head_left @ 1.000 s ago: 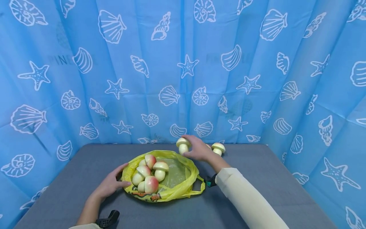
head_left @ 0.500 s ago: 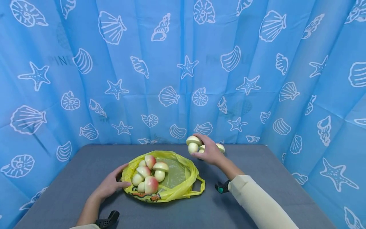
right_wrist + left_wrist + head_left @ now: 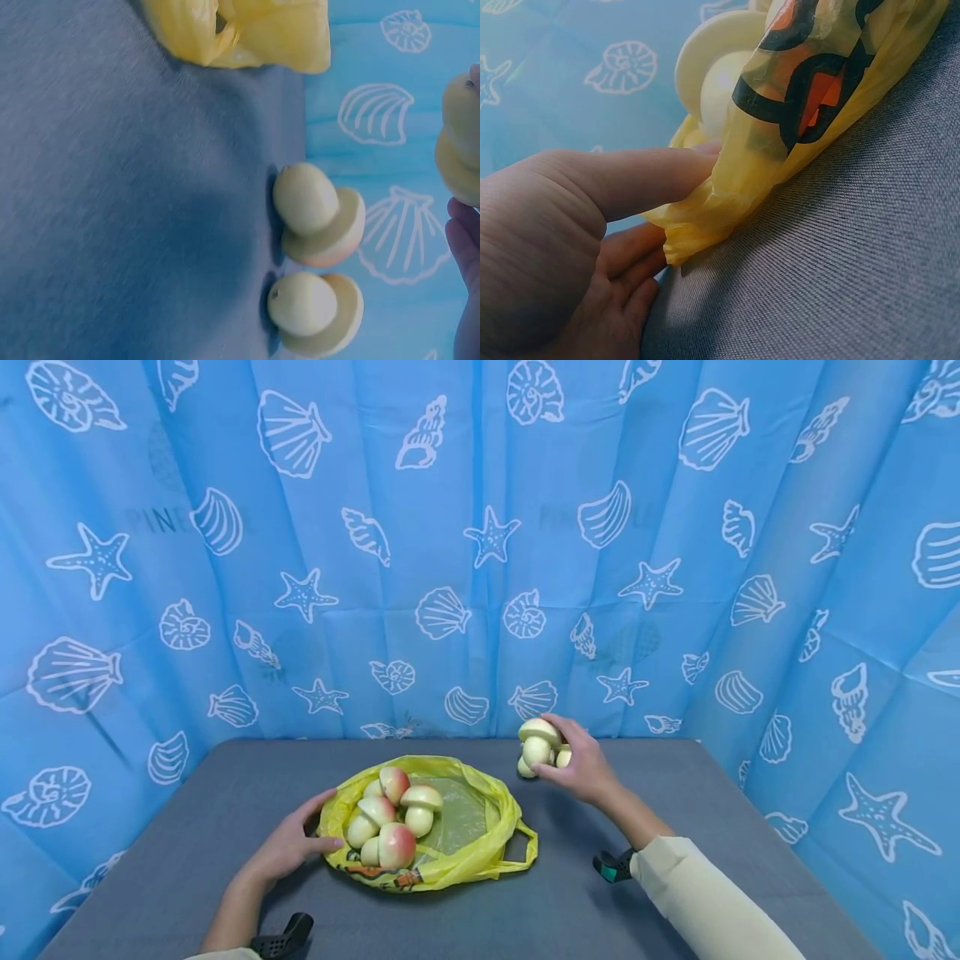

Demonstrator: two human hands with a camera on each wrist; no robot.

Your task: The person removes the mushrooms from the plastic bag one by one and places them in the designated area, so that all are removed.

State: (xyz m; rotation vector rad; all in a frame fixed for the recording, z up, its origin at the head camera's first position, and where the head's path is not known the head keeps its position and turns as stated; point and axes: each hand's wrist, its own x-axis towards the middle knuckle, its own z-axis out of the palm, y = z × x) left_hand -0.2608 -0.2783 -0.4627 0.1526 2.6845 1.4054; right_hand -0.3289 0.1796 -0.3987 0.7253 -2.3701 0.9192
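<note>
My left hand holds the left side of a yellow plastic bag, its thumb and fingers spread along the rim. In the left wrist view the thumb lies against the bag's edge, with the other fingers on the far side of the plastic. Several cream toy mushrooms, some with pink-tinged caps, lie inside the open bag, such as one mushroom near the middle. My right hand grips another toy mushroom, cap up, at the back of the table. Just behind it are two more mushrooms, partly hidden in the head view.
A grey cloth-covered table carries everything. Behind and beside it hangs a blue curtain with white seashell prints. The bag's loop handle sticks out to the right. Black devices are strapped at both wrists.
My right hand has moved right, from over the bag's far rim to beside the two standing mushrooms, carrying its mushroom along. My left hand and the bag stay put.
</note>
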